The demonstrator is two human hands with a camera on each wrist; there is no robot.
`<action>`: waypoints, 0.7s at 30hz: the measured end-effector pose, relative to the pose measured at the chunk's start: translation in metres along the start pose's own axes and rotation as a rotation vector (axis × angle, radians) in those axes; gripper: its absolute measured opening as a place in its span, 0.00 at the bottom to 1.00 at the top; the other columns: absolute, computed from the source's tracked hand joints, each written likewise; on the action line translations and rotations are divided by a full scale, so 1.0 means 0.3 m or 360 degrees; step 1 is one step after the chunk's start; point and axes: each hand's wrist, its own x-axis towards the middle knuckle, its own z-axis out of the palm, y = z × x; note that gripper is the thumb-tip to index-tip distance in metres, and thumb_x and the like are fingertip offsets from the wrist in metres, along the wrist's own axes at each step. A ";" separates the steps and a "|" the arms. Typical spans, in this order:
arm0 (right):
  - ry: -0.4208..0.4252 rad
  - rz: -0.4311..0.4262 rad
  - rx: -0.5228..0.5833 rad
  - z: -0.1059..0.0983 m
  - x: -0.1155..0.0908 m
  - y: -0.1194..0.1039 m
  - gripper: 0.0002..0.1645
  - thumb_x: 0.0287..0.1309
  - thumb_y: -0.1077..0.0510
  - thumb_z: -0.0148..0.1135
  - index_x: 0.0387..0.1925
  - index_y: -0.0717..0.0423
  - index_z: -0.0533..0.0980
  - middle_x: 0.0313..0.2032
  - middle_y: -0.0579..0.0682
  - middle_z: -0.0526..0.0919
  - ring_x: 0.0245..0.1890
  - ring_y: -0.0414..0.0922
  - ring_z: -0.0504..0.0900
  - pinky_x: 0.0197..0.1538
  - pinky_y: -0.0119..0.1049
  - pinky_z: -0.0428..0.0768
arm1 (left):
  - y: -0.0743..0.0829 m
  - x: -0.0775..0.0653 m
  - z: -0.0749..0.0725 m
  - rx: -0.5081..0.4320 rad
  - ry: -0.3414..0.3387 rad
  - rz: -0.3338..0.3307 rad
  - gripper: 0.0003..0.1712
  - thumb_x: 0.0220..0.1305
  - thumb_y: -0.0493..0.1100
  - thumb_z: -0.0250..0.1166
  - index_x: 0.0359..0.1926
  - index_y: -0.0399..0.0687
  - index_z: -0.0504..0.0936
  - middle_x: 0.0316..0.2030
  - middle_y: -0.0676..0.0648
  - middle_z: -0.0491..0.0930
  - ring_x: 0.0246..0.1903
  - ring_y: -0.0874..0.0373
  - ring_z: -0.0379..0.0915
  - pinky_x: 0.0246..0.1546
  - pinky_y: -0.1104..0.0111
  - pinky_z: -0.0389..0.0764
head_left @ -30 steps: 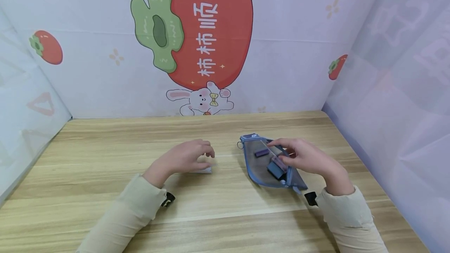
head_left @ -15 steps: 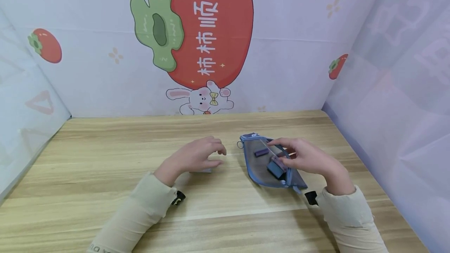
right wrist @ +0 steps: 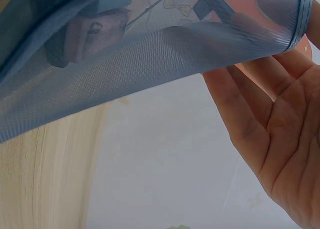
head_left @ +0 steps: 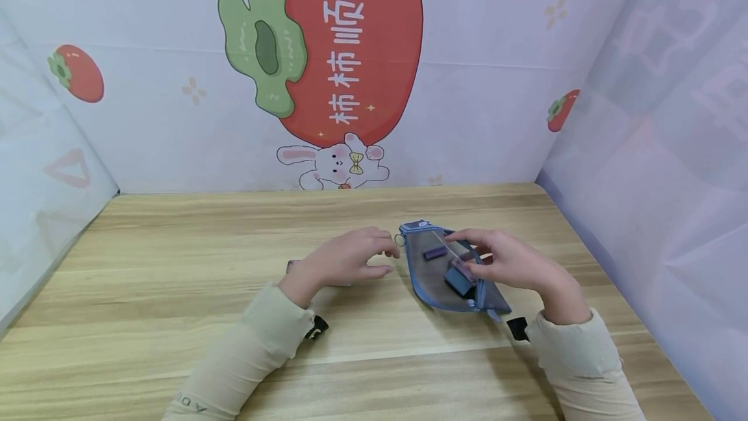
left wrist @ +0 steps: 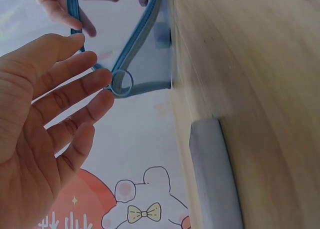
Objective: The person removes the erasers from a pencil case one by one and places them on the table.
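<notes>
A blue-edged mesh zip pouch [head_left: 429,284] lies on the table at the right, with a small ring [head_left: 400,240] at its far left corner. My right hand [head_left: 508,262] grips the pouch's rim, some fingers showing through the mesh in the left wrist view. Inside are a dark purple piece [head_left: 435,253] and a blue block with a pinkish end [head_left: 458,281]. My left hand [head_left: 350,257] hovers left of the pouch, fingers loosely curled and holding nothing. Below it lies a pale flat slab [left wrist: 215,174], mostly hidden by that hand in the head view.
The wood-grain table [head_left: 175,304] is bounded by a printed white backdrop [head_left: 485,115] at the back and by white sheets at both sides.
My left hand has moved right, away from over the pale slab and closer to the pouch. My right hand and the pouch have stayed in place.
</notes>
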 end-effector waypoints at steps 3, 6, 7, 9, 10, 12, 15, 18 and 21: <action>-0.0001 -0.0007 -0.0003 0.001 0.002 -0.001 0.29 0.62 0.65 0.61 0.65 0.61 0.70 0.42 0.52 0.85 0.44 0.45 0.84 0.48 0.44 0.84 | 0.015 0.014 0.001 -0.0030 0.0017 0.0024 0.14 0.68 0.45 0.63 0.52 0.49 0.83 0.48 0.51 0.83 0.49 0.59 0.75 0.56 0.64 0.77; -0.0005 -0.0004 0.0009 0.002 0.001 -0.001 0.30 0.62 0.65 0.62 0.65 0.61 0.69 0.44 0.53 0.84 0.46 0.47 0.84 0.48 0.46 0.84 | 0.031 0.028 0.004 -0.0065 0.0036 0.0071 0.13 0.67 0.44 0.64 0.50 0.48 0.83 0.48 0.51 0.83 0.49 0.59 0.76 0.56 0.65 0.78; -0.0009 -0.0003 0.0020 0.002 0.001 0.000 0.30 0.62 0.65 0.62 0.66 0.61 0.69 0.45 0.54 0.84 0.47 0.48 0.84 0.48 0.47 0.84 | 0.035 0.033 0.005 -0.0071 0.0040 0.0089 0.12 0.67 0.43 0.64 0.50 0.47 0.83 0.48 0.50 0.83 0.49 0.58 0.76 0.56 0.65 0.78; -0.0012 -0.0001 0.0029 0.002 0.000 0.001 0.30 0.62 0.66 0.62 0.66 0.62 0.69 0.46 0.55 0.83 0.48 0.49 0.84 0.48 0.47 0.84 | 0.044 0.042 0.008 -0.0075 0.0040 0.0119 0.12 0.67 0.42 0.64 0.49 0.45 0.83 0.47 0.49 0.83 0.49 0.57 0.77 0.55 0.65 0.78; -0.0014 0.0001 0.0032 0.002 -0.001 0.001 0.30 0.62 0.66 0.62 0.66 0.62 0.69 0.46 0.55 0.83 0.48 0.49 0.84 0.48 0.46 0.84 | 0.048 0.046 0.010 -0.0073 0.0036 0.0130 0.12 0.67 0.42 0.64 0.49 0.45 0.83 0.47 0.48 0.83 0.48 0.57 0.77 0.54 0.66 0.78; -0.0017 -0.0006 0.0035 0.001 0.000 0.001 0.31 0.62 0.65 0.63 0.66 0.62 0.68 0.45 0.55 0.83 0.47 0.48 0.83 0.48 0.45 0.85 | 0.056 0.056 0.014 -0.0064 0.0026 0.0150 0.12 0.67 0.42 0.64 0.50 0.44 0.83 0.46 0.48 0.83 0.48 0.56 0.77 0.54 0.66 0.78; -0.0020 -0.0012 0.0023 -0.001 0.001 0.000 0.31 0.62 0.64 0.63 0.66 0.62 0.68 0.43 0.53 0.84 0.45 0.45 0.82 0.47 0.45 0.85 | 0.068 0.071 0.021 -0.0037 0.0008 0.0174 0.13 0.67 0.43 0.64 0.50 0.44 0.83 0.46 0.48 0.82 0.47 0.56 0.77 0.53 0.68 0.78; -0.0022 -0.0006 0.0018 -0.002 0.000 -0.001 0.32 0.62 0.63 0.63 0.67 0.62 0.68 0.42 0.53 0.84 0.45 0.44 0.81 0.48 0.45 0.84 | 0.081 0.089 0.027 -0.0001 -0.0007 0.0195 0.14 0.68 0.45 0.64 0.52 0.45 0.83 0.47 0.49 0.82 0.47 0.58 0.76 0.54 0.69 0.77; -0.0020 0.0002 0.0020 -0.002 -0.001 0.000 0.32 0.61 0.64 0.64 0.67 0.62 0.67 0.42 0.53 0.84 0.45 0.45 0.81 0.48 0.46 0.84 | 0.092 0.108 0.037 0.0043 -0.0015 0.0223 0.15 0.69 0.46 0.63 0.53 0.46 0.82 0.48 0.50 0.82 0.47 0.60 0.75 0.55 0.70 0.77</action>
